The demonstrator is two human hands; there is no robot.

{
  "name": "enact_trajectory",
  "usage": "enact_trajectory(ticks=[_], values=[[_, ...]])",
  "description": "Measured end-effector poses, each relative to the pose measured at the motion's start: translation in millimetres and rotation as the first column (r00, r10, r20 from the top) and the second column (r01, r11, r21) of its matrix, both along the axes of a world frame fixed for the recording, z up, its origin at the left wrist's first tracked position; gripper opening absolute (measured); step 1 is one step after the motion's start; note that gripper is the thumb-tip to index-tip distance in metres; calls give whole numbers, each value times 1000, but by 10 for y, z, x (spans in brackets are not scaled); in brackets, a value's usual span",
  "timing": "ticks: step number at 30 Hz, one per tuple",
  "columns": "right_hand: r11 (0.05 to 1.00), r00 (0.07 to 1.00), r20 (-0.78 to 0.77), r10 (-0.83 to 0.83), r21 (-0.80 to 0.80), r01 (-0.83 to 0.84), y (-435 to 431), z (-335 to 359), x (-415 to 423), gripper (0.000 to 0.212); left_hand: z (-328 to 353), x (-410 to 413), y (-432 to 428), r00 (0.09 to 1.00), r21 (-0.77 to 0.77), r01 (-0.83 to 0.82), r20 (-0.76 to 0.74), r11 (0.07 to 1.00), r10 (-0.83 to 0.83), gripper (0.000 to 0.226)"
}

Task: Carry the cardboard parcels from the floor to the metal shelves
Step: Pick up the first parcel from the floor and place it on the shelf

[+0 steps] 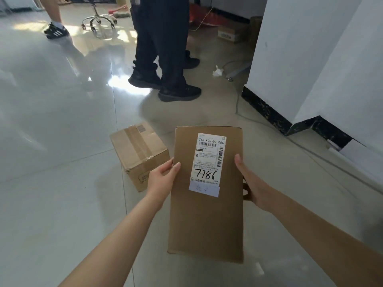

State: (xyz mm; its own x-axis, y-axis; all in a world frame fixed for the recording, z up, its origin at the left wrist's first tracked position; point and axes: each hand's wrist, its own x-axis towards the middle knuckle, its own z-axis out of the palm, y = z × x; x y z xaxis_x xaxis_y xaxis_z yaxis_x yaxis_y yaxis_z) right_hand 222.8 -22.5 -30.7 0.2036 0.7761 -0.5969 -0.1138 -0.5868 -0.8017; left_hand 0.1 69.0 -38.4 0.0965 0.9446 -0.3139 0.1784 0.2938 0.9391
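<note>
The long cardboard parcel [207,214] is sitting in the lower centre of the frame, lifted clear of the floor [62,204], with its white shipping label [208,160] facing up and the handwritten number 7786 readable on it. Its long axis is running straight away from the person, from the bottom of the frame toward the middle, so the two hands are meeting it across its short width. The left hand [160,180] is pressing the left long edge, thumb lying over the top face and fingers curled under out of sight; the right hand [251,186] is clamping the opposite edge the same way, thumb on top beside the label. Both grips are closing firmly on the parcel roughly at mid-length, neither hand clearly nearer than the other. Just left of it, a smaller taped cardboard box [139,154] is resting on the floor, probably the next one to fetch. Farther up the frame a bystander's dark trousers and black shoes [179,93] are standing in the way forward, so the carry will likely need to steer around them. No metal shelves are showing anywhere in view.
</note>
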Motion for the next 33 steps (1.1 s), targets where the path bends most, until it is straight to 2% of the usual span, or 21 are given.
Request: enact_trajectory(ticks=[2,5,10,13,17,21,22,24,27,33], values=[[999,1000,-1,-28,-23,28,3,-47,-14,88,15,-19,12,1000,17,14,-19,1000,-14,42],[997,997,32,-69,-19,70,7,-68,-36,78,9,-56,15,998,20,54,-9,998,-54,38],[994,990,99,-104,-4,105,9,-45,9,77,-31,-61,-6,996,-61,83,-20,995,-84,42],[995,990,106,-95,16,93,-2,-13,0,72,-29,-36,-5,996,-116,87,-4,989,-88,31],[993,989,88,-117,0,118,-26,-43,-35,69,-12,-50,-23,991,-136,117,83,984,-106,49],[988,985,76,-152,17,151,-23,-15,-42,64,-22,-88,-18,966,-167,228,164,959,-201,90],[989,986,73,-149,36,146,-13,2,-27,62,-15,-92,-10,958,-166,262,161,951,-236,93],[989,989,69,-131,76,125,15,60,18,57,28,-100,16,943,-144,322,143,936,-302,81],[984,995,5,-104,146,102,60,151,90,54,55,-103,87,940,-131,330,136,935,-312,60],[976,999,-3,-52,213,52,99,158,155,60,135,-114,97,933,-87,340,158,936,-324,60]])
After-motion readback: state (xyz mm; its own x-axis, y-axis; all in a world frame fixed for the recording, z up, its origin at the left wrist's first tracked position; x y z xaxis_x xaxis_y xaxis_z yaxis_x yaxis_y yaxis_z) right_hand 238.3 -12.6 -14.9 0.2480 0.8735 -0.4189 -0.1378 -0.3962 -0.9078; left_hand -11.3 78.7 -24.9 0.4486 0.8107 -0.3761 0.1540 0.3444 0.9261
